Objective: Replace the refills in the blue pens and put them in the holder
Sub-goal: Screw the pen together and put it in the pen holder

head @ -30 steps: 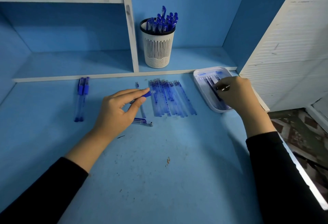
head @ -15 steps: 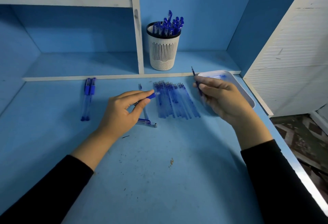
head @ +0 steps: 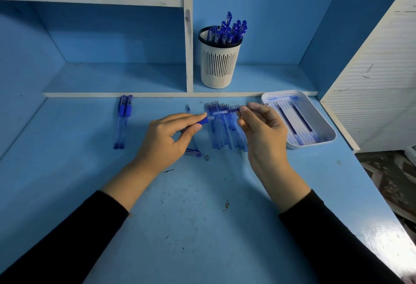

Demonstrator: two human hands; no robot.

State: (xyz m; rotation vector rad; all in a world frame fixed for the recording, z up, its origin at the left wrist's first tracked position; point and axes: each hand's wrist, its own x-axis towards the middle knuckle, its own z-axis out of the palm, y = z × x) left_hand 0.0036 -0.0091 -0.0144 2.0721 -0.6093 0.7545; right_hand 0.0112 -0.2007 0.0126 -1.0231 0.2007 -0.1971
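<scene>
My left hand (head: pixel 167 140) grips a blue pen barrel (head: pixel 203 121), its open end pointing right. My right hand (head: pixel 262 126) pinches a thin refill (head: pixel 225 111) whose left end meets the barrel's opening. Behind both hands a row of several used refills (head: pixel 222 130) lies on the desk. A white tray (head: pixel 324 126) at the right holds a few fresh refills (head: pixel 301 119). The white slotted holder (head: pixel 219 65) on the shelf carries several blue pens (head: pixel 227 31). Two capped pens (head: pixel 122 121) lie at the left. A pen cap (head: pixel 193 152) and a small metal tip (head: pixel 207 157) rest by my left hand.
The blue desk (head: pixel 202 216) ends at its right edge beside a white slatted panel (head: pixel 382 70). A white shelf divider (head: pixel 188 36) stands left of the holder. One small loose blue piece (head: pixel 187 108) lies behind my left hand.
My right hand took a refill from the tray, carried it left, and turned it level so its end now meets the barrel in my left hand. The left hand stayed put.
</scene>
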